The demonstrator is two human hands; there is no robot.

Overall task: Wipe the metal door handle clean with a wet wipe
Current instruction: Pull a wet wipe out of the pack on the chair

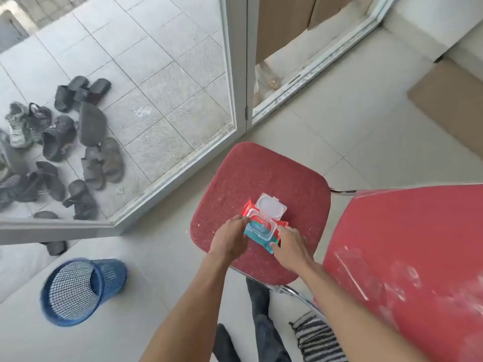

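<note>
A red and teal pack of wet wipes [261,228] lies on the seat of a red chair [261,178], with its clear plastic lid [271,207] flipped up. My left hand [230,239] rests on the pack's left side and holds it down. My right hand [291,246] touches the pack's right edge, one finger stretched toward the opening. No wipe shows outside the pack. The metal door handle is not in view.
A blue mesh waste basket [81,291] stands on the floor at lower left. The chair's red backrest [407,262] fills the right. A white-framed glass door [235,74] is ahead, with several sandals and shoes [65,142] outside. Cardboard [449,105] lies at right.
</note>
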